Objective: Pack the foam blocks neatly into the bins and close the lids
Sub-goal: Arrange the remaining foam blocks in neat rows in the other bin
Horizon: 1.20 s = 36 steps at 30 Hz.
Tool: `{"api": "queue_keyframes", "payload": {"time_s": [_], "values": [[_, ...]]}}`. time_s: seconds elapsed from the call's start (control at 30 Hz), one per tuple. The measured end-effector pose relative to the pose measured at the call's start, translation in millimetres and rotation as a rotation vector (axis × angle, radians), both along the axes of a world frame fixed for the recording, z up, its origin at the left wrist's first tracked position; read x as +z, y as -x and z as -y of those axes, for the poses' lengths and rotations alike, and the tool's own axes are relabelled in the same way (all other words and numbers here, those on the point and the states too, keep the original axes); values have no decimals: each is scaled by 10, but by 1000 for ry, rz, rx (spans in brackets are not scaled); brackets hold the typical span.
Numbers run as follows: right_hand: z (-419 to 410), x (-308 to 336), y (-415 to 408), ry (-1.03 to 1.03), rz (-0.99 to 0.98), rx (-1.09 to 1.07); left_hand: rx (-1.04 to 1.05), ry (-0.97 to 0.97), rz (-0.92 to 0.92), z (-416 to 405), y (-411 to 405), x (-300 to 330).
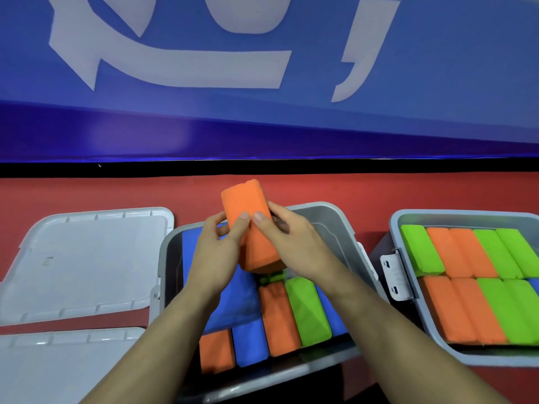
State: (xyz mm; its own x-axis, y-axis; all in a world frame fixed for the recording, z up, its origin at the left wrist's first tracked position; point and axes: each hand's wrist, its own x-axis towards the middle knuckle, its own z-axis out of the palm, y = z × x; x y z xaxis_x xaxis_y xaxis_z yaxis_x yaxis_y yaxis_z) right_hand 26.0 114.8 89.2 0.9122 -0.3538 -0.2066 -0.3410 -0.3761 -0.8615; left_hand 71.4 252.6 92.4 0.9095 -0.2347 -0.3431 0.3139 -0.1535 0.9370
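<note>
Both hands hold one orange foam block [248, 205] upright above the middle grey bin [329, 220]. My left hand [215, 255] grips its left side with the thumb on the front face. My right hand [291, 243] grips its right side, thumb beside the left thumb. Inside the middle bin, orange, blue and green blocks stand in a row [309, 310], and a large blue block [233, 298] lies tilted on the left. The right grey bin [408, 217] is packed with two rows of orange and green blocks [466, 287].
Two grey lids lie on the red floor at the left, one further away [87, 258] and one nearer [58, 365]. A blue banner wall [291, 126] rises behind the bins. White latches [393, 275] sit on the right bin's left wall.
</note>
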Motion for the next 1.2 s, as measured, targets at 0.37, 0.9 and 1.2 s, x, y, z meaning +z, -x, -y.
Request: {"api": "queue_keyframes", "payload": {"time_s": [0.37, 0.9, 1.2], "values": [[288, 61, 120, 210, 3, -32, -230, 143, -50, 161, 44, 9], [451, 51, 134, 180, 74, -221, -351, 168, -9, 195, 15, 22], [749, -52, 154, 387, -123, -289, -122, 30, 72, 151, -57, 41]]}}
